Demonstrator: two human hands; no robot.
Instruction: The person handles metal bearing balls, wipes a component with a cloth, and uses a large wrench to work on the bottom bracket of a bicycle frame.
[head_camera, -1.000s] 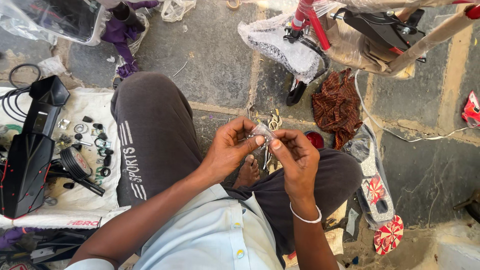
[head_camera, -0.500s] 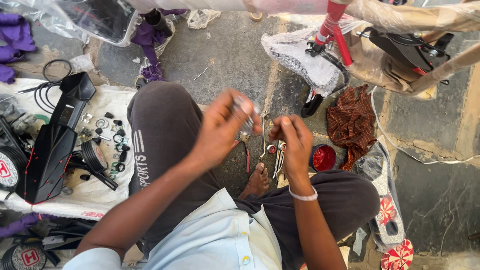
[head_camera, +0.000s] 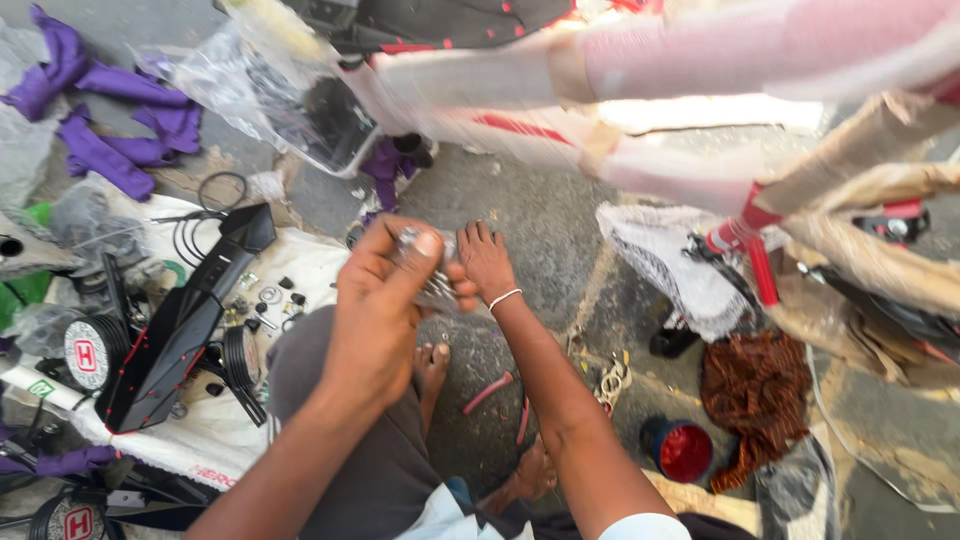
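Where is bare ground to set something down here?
Bare pavement lies beyond both hands, between the white cloth and the crumpled plastic. More lies between the foot and the red tin. The cloth by the black panel is crowded with small parts.

A small clear plastic bag (head_camera: 432, 272) with little metal parts inside is held up above the ground, in the middle of the scene. It is crumpled and blurred, pinched between the fingers of both hands.
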